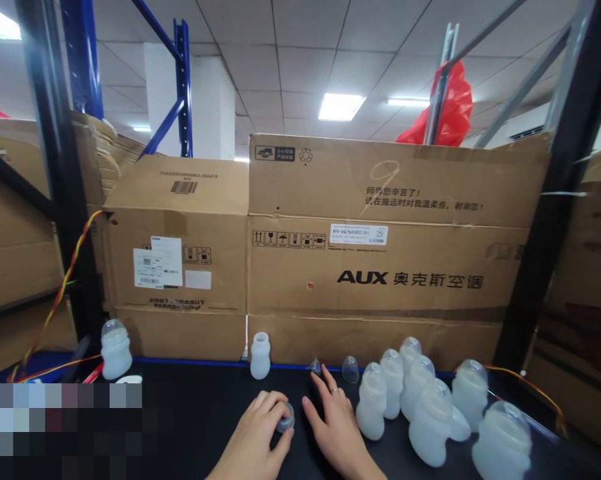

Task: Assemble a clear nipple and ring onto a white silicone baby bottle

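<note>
Here your left hand (258,433) pinches a small clear cap (285,419) on the black table (200,413); your right hand (333,423) rests spread beside it. Capped bottles (420,400) crowd right; one uncapped bottle (260,357) and a loose dome cap (350,369) wait.

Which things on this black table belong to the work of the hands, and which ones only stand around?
In the work:
left hand, curled on a small clear cap
right hand, flat on the table
capped bottles
uncapped bottle

Only around:
cardboard boxes
red bag
coloured wires
</note>
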### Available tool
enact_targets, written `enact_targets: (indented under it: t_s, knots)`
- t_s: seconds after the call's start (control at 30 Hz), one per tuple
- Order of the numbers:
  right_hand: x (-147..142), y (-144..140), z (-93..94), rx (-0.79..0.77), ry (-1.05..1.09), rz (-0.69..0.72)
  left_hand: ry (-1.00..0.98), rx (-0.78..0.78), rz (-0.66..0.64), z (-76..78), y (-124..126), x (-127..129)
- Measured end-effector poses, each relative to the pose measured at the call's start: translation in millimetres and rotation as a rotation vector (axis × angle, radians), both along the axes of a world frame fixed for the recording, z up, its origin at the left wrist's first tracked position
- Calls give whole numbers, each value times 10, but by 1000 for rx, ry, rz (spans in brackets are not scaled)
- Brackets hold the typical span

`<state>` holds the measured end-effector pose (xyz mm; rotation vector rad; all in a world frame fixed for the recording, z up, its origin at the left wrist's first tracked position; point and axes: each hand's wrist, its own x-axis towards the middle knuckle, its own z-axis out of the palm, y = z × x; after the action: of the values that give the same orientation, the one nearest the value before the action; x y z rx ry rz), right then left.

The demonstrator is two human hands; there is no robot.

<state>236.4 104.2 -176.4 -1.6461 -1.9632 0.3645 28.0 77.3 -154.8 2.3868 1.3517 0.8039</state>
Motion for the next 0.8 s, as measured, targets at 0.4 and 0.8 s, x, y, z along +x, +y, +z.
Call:
enact_targets:
  t_s: [0.4,0.8]
  knots:
    - [18,-14,16,4,24,25,-7,53,3,-106,76,-24]
    - [87,176,-260,8,-11,40,111,183,-13,-565,469,-233]
